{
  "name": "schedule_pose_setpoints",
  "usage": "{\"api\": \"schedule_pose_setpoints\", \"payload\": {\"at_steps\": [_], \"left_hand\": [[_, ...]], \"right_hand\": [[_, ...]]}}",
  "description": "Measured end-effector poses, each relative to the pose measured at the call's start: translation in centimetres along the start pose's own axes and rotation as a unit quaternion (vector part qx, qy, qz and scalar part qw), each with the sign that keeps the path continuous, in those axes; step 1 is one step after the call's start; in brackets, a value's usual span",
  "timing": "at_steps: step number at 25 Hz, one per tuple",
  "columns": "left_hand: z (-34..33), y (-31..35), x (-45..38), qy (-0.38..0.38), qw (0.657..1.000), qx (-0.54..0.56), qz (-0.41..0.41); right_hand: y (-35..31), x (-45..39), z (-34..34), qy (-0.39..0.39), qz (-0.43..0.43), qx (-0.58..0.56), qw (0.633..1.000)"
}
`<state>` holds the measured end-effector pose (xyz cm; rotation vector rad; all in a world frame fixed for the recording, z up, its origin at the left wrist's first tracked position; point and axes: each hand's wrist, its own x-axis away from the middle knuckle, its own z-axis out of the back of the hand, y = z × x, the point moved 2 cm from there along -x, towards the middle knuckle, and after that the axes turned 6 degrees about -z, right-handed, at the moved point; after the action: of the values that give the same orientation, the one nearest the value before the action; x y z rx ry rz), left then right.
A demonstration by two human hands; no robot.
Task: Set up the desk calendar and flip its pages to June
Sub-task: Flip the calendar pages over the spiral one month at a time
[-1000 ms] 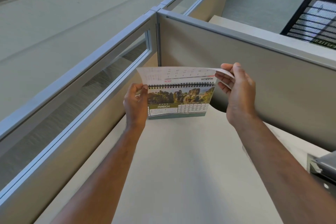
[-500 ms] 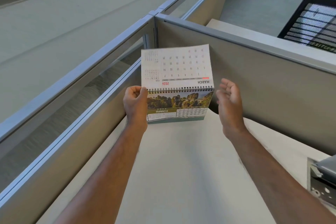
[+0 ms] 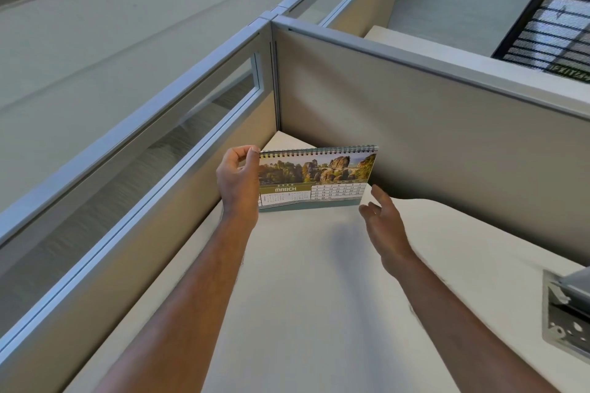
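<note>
1. Head view shows the desk calendar (image 3: 316,179) standing on the white tabletop (image 3: 319,297), in the corner where two partition panels (image 3: 431,137) meet. Its spiral binding (image 3: 319,151) runs along the top edge, and its long axis goes from left to right across the view.
2. The page that faces the person shows a rocky landscape photo and the word MARCH, so I judge that three more pages must be flipped to reach June.
3. The left hand (image 3: 239,185) holds the left side of the calendar. Its fingers (image 3: 252,151) are pinched on the top left corner, just at the end of the binding, and they keep the calendar upright.
4. The right hand (image 3: 383,220) is free. Its fingers (image 3: 378,196) are spread and relaxed, they hold nothing, and they are near the lower right corner of the calendar but apart from it.
5. The calendar lies up and to the left of the right hand, so this hand is the nearer one to the free right edge. For the next flip I think it must catch the lower right corner of the March page and lift it up and over the binding toward the back.
6. A risk, in my opinion, is to take two sheets together and skip a month.
</note>
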<state>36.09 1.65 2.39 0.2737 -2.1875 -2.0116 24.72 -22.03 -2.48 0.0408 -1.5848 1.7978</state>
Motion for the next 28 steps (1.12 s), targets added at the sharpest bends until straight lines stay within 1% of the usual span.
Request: {"api": "schedule_pose_setpoints", "payload": {"at_steps": [4,6,8,12,14,19,24,28], "left_hand": [[0.2,-0.2,0.0,-0.006,1.000,0.002,-0.009],[0.2,-0.2,0.0,-0.008,1.000,0.000,-0.012],[0.1,-0.1,-0.1,-0.007,1.000,-0.004,-0.013],[0.2,0.0,0.0,-0.005,1.000,-0.002,-0.017],[0.3,0.0,0.0,-0.007,1.000,-0.001,-0.016],[0.2,0.1,0.0,-0.010,1.000,-0.006,-0.017],[0.3,0.2,-0.1,-0.018,1.000,-0.004,-0.012],[0.4,0.4,0.0,-0.024,1.000,-0.014,-0.011]], "right_hand": [[0.4,-0.1,-0.7,-0.023,0.006,0.010,1.000],[0.4,-0.1,-0.7,-0.021,0.018,0.004,1.000],[0.5,-0.1,-0.5,-0.005,0.029,-0.008,1.000],[0.3,0.0,0.3,0.078,0.057,-0.019,0.995],[0.0,0.1,0.7,0.104,0.077,-0.012,0.992],[-0.2,0.3,0.9,0.115,0.100,0.049,0.987],[-0.3,0.5,1.1,0.127,0.121,0.082,0.981],[-0.2,0.7,1.4,0.143,0.120,0.116,0.976]]}}
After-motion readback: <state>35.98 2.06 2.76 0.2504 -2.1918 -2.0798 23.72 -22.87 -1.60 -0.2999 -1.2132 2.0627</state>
